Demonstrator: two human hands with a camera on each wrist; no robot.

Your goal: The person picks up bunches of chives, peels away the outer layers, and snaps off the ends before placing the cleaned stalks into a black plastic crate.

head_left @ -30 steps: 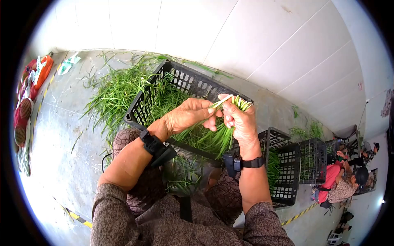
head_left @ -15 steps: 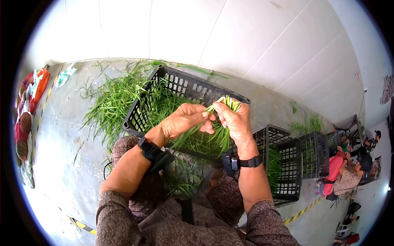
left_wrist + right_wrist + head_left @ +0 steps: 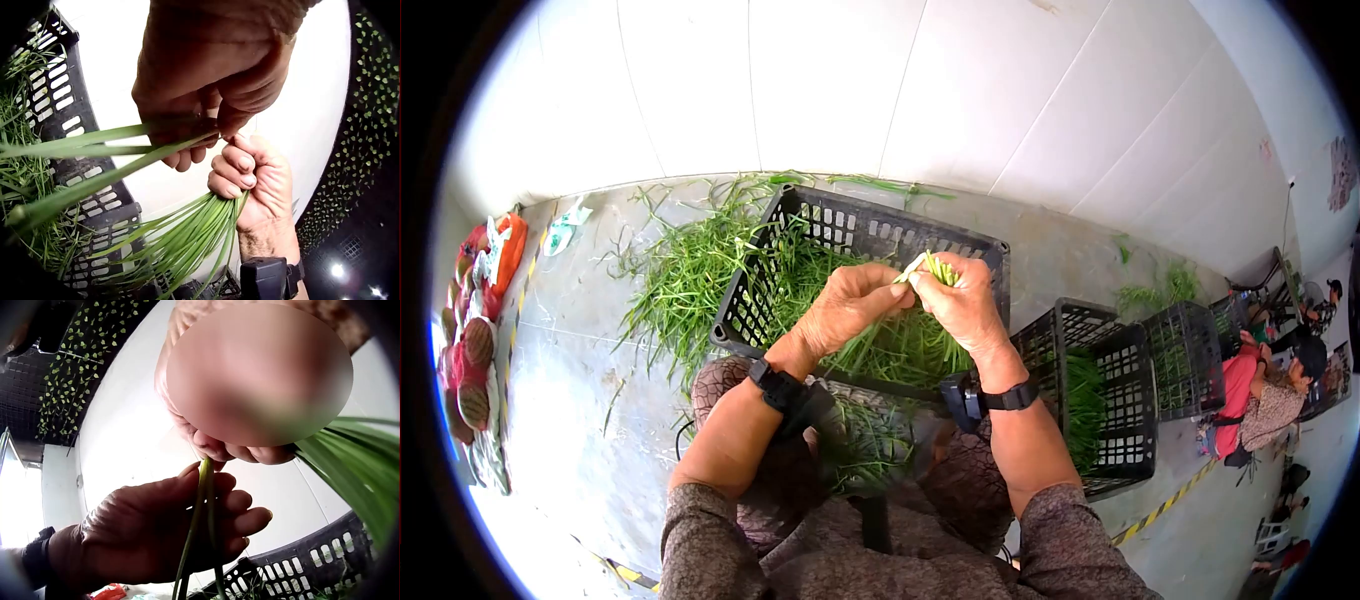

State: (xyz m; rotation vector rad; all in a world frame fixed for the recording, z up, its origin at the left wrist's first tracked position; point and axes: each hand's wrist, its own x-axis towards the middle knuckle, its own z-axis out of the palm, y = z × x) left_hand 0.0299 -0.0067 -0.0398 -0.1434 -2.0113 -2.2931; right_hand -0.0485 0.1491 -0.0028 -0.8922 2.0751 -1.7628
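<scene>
My right hand [image 3: 965,305] grips a bunch of green chives [image 3: 187,240] over a black plastic crate [image 3: 880,215], the pale cut ends standing up above its thumb. Close beside it, my left hand [image 3: 850,305] pinches a few chive stalks [image 3: 197,512] between thumb and forefinger near their pale ends. In the head view the fingertips of both hands meet at those ends. From the left hand's pinch the stalks' green length runs downward in the right wrist view. Loose chives [image 3: 800,260] lie inside the crate below. A blurred oval covers much of the right hand in the right wrist view.
A heap of loose greens [image 3: 675,280] spreads on the floor left of the crate. Rightward stand more black crates [image 3: 1125,440] holding greens. Bags [image 3: 475,360] lie at the far left, and another person [image 3: 1265,410] sits at the far right. A white wall rises behind.
Both hands sit lower in the head view, and the left fingertips have drawn in to the right hand's. The whole scene has shifted downward. The right hand keeps its grip on the bunch.
</scene>
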